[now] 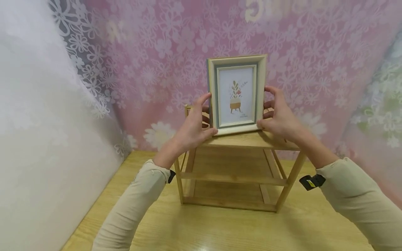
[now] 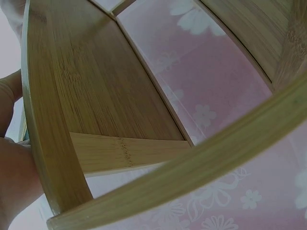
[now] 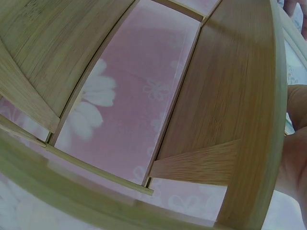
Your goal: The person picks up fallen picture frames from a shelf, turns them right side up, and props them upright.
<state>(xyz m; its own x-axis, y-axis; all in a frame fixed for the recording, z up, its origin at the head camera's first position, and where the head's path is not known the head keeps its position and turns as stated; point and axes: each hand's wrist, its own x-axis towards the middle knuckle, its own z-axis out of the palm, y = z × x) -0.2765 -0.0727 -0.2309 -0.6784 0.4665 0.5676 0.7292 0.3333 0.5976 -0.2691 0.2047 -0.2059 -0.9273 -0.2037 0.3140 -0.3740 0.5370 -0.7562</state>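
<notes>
A picture frame [image 1: 237, 62] with a cream border, a blue-grey inner band and a potted-plant print is held upright over the top board of a small wooden shelf [image 1: 233, 179]. My left hand [image 1: 196, 122] grips its left side, the thumb at the lower front corner and the fingers along the edge. On the opposite side my right hand [image 1: 279, 116] holds it the same way. Whether its bottom edge touches the board cannot be told. Both wrist views look mostly through the shelf's slats, with part of the left hand [image 2: 17, 177] and right hand [image 3: 293, 153] at the outer edges.
The shelf, with two lower tiers, stands on a light wood-grain surface [image 1: 201, 230]. Behind it rises a pink floral backdrop [image 1: 150, 59]. White sheeting [image 1: 41, 122] borders the left, and a pale flowered panel [image 1: 377, 111] borders the right.
</notes>
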